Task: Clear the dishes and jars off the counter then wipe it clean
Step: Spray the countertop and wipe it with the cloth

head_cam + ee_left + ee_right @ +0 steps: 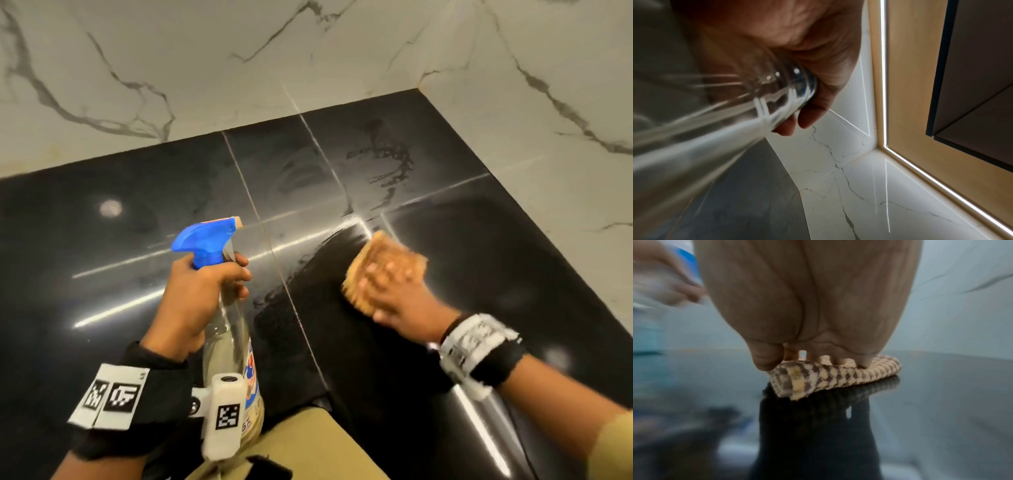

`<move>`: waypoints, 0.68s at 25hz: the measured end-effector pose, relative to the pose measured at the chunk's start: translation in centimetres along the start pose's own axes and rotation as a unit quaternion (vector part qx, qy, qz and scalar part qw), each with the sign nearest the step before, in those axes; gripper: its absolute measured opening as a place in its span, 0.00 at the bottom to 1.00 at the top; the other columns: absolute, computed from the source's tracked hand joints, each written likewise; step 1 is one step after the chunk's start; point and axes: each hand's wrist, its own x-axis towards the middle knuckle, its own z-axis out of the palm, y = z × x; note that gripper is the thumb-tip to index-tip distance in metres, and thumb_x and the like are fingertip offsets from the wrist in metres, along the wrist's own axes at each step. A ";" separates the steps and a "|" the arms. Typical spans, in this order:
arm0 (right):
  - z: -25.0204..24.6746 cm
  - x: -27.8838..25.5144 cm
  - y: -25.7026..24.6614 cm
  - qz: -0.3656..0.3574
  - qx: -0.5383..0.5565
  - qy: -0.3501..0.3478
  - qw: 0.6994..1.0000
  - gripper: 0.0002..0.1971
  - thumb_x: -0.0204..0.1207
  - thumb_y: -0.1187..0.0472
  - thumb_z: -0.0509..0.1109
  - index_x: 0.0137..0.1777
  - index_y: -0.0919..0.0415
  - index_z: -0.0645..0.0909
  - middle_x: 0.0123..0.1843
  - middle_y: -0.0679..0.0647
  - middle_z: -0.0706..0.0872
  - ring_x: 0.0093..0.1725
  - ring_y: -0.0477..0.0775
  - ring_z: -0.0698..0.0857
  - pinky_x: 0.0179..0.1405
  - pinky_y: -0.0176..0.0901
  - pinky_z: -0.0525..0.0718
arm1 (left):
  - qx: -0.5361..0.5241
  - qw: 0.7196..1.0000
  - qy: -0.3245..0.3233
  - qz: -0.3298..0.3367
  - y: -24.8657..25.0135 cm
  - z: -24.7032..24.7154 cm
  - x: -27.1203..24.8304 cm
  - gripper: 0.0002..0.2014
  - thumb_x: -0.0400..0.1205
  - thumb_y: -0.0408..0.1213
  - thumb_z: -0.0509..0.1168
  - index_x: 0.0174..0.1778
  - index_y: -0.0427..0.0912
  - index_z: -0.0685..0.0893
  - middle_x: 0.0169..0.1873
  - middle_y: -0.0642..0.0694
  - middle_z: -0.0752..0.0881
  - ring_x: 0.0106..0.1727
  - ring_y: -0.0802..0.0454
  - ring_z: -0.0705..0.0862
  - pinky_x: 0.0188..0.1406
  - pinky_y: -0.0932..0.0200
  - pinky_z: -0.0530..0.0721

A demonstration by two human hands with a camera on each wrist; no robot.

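The desk (pixel 445 274), a glossy black stone top running into a far right corner of white marble-look wall tiles (pixel 205 68), carries no dishes or jars in view, so the clearing part looks done and wiping is under way. Wet streaks of cleaner (pixel 390 164) lie on the far tiles, near the corner. Just nearer than those streaks, the right hand (pixel 400 294) presses a folded, checked tan cloth (pixel 380 267) flat against the desk; the right wrist view shows fingertips (pixel 865 364) bearing down on top of it with the thumb at its left edge, not curled round it, so this grip is flat and pressing rather than clenched. To the left, the left hand (pixel 202 294) holds a clear spray bottle (pixel 226 329) with a blue trigger head (pixel 202 240) off the desk, its grip wrapped round the neck.

The risks, as I judge them: the far streaks may dry into marks if the cloth misses them, the unpinched cloth could slide out from under the fingers, and a squeeze of the left grip could spray cleaner where it is not wanted.
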 end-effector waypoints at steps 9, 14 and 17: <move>-4.9 10.8 -11.9 -0.092 -0.056 -0.057 0.993 0.30 0.85 0.44 0.49 0.85 0.44 0.45 0.87 0.51 0.41 0.85 0.67 0.42 0.80 0.68 0.44 | -0.034 0.999 0.039 -0.004 -0.3 -2.9 1.0 0.05 0.72 0.20 0.68 0.37 0.33 0.83 0.32 0.44 0.83 0.26 0.49 0.80 0.30 0.55 0.81; -12.2 26.2 -11.8 -0.025 -0.054 -0.063 0.996 0.30 0.86 0.43 0.50 0.85 0.43 0.45 0.87 0.49 0.41 0.85 0.66 0.44 0.81 0.69 0.49 | -0.008 0.996 0.088 0.033 -0.3 -5.6 0.1 0.04 0.73 0.21 0.69 0.39 0.32 0.83 0.32 0.40 0.82 0.28 0.46 0.81 0.32 0.53 0.83; -14.4 30.2 -12.4 -0.003 -0.048 -0.079 0.996 0.30 0.86 0.43 0.50 0.85 0.43 0.45 0.87 0.49 0.40 0.85 0.67 0.44 0.81 0.70 0.48 | -0.010 0.991 0.123 0.049 -0.2 -6.9 -0.4 0.03 0.74 0.21 0.69 0.41 0.30 0.83 0.33 0.40 0.83 0.28 0.48 0.82 0.31 0.56 0.84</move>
